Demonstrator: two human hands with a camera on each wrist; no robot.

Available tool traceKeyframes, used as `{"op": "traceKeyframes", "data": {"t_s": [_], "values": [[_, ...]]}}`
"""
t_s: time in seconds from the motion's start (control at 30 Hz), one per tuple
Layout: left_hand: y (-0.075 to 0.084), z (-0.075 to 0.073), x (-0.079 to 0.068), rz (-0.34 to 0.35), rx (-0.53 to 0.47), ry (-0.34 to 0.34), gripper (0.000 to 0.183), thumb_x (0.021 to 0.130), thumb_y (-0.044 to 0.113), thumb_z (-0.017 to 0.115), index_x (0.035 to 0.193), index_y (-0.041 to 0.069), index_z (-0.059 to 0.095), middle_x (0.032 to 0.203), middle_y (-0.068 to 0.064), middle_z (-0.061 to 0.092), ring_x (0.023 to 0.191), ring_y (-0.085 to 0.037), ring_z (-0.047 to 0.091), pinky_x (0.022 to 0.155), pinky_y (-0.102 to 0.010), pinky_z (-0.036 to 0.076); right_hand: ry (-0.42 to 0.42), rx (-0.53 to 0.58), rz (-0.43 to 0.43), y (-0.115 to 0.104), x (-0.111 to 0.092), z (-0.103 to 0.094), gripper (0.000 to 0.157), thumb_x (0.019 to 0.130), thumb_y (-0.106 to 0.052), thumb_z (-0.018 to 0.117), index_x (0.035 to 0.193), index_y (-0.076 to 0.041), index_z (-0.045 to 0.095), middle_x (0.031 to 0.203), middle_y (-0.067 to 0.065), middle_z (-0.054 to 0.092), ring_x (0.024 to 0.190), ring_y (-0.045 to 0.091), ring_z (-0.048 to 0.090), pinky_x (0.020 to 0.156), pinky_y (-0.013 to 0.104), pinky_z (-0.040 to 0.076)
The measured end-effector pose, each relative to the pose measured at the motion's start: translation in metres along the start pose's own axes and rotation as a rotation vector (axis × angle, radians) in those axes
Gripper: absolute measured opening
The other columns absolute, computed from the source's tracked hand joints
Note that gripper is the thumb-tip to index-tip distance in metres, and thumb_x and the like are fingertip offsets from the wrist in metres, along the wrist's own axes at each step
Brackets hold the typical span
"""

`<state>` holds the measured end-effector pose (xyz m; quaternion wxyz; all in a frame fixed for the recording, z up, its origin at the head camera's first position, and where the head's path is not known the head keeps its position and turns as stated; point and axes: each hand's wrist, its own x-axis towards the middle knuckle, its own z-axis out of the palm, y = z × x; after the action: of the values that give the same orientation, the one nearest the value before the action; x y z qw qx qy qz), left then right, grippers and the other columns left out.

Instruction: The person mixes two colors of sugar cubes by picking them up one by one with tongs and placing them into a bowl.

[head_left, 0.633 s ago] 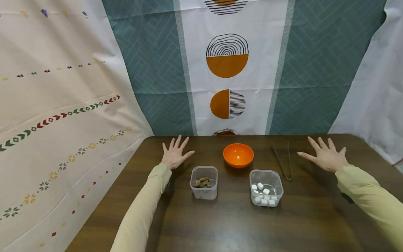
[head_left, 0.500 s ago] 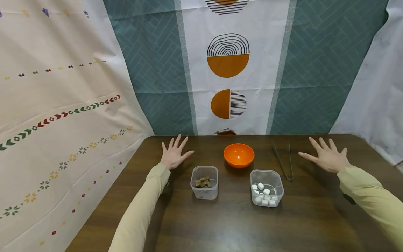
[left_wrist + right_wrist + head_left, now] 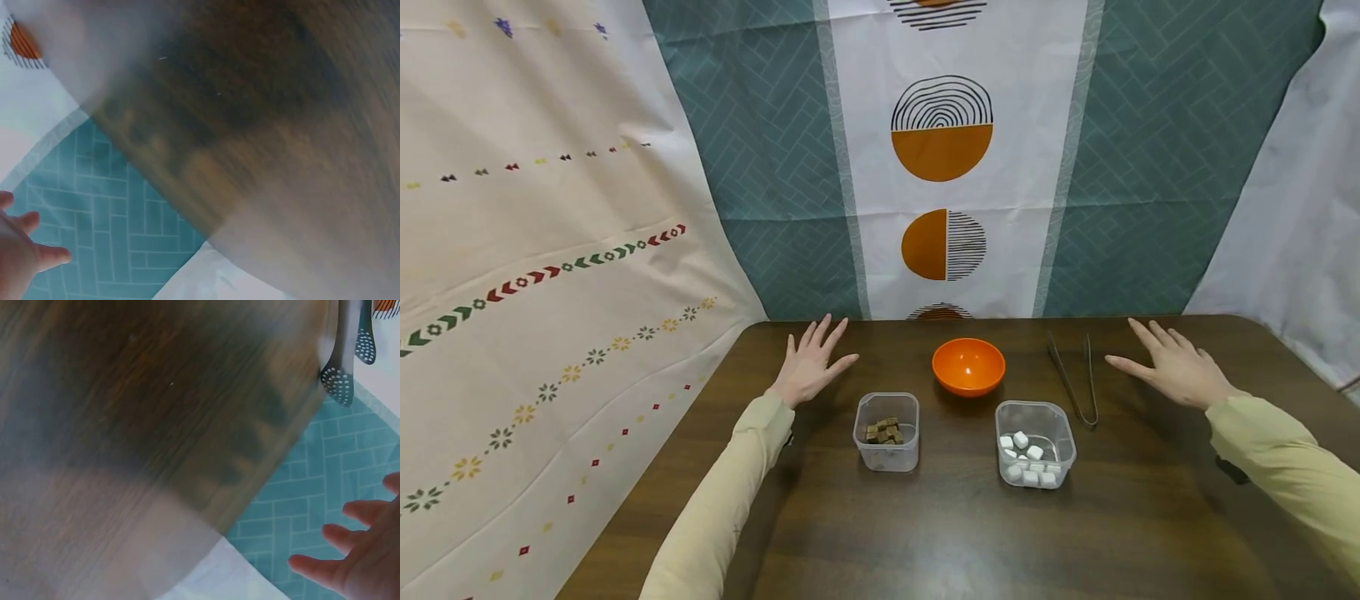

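My left hand (image 3: 806, 369) is held over the table's far left part, fingers spread and holding nothing. Nearest to it stands a clear plastic container (image 3: 887, 458) with several small brown cubes (image 3: 885, 431) in it. On the far right my right hand (image 3: 1182, 370) has its fingers extended, the thumb pointing towards metal tongs (image 3: 1078, 392). Those tongs lie spread, their perforated tips (image 3: 338, 386) showing in the right wrist view. An orange bowl (image 3: 968, 368) sits at the back between the hands. In front of it, a second clear container (image 3: 1036, 408) holds several white cubes (image 3: 1030, 477).
The dark wooden table (image 3: 925, 542) has rounded far corners. Behind it hangs a green and white patterned cloth (image 3: 760, 167), and an embroidered cream cloth (image 3: 550, 292) runs along the left side.
The left hand has shifted slightly left and tilted. The right hand has turned a little, its fingers drawing closer together. The containers, bowl and tongs stay in place.
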<state>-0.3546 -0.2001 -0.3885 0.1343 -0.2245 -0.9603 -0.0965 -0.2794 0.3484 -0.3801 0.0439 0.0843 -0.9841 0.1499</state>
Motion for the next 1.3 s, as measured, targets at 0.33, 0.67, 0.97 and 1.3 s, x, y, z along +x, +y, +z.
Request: {"op": "traceKeyframes", "data": {"t_s": [0.33,0.67,0.97,1.3], "values": [[0.020,-0.015,-0.003,0.063,-0.070,0.020,0.072,0.087,0.063,0.034,0.146,0.026,0.013,0.146,-0.010,0.013,0.130,-0.033,0.014,0.096,-0.059,0.009,0.025,0.095,-0.031,-0.009,-0.001,-0.002,0.086,0.088,-0.055,0.044,0.142,0.003,0.009,0.136,0.036,0.018,0.117,0.056,0.017,0.086,0.066,0.014],[0.061,-0.033,0.002,0.178,-0.159,0.025,0.073,0.087,0.063,0.035,0.145,0.022,0.018,0.143,-0.011,0.019,0.127,-0.028,0.023,0.100,-0.046,0.017,0.016,0.216,-0.038,-0.026,0.001,-0.002,0.087,0.089,-0.051,0.047,0.138,0.012,0.013,0.135,0.036,0.020,0.120,0.053,0.019,0.089,0.063,0.017],[0.097,-0.050,0.007,0.253,-0.261,0.011,0.072,0.086,0.062,0.040,0.142,0.019,0.025,0.140,-0.005,0.024,0.123,-0.023,0.028,0.097,-0.041,0.026,0.016,0.244,-0.024,-0.039,0.006,0.001,0.090,0.087,-0.053,0.049,0.136,0.014,0.015,0.134,0.037,0.021,0.119,0.052,0.021,0.090,0.062,0.019],[0.136,-0.054,0.014,0.340,-0.335,-0.025,0.070,0.086,0.059,0.045,0.141,0.018,0.028,0.130,0.000,0.032,0.114,-0.013,0.034,0.092,-0.029,0.032,-0.003,0.237,-0.005,-0.046,0.011,0.006,0.089,0.088,-0.052,0.049,0.131,0.019,0.018,0.117,0.038,0.038,0.106,0.050,0.037,0.084,0.060,0.029]]}}
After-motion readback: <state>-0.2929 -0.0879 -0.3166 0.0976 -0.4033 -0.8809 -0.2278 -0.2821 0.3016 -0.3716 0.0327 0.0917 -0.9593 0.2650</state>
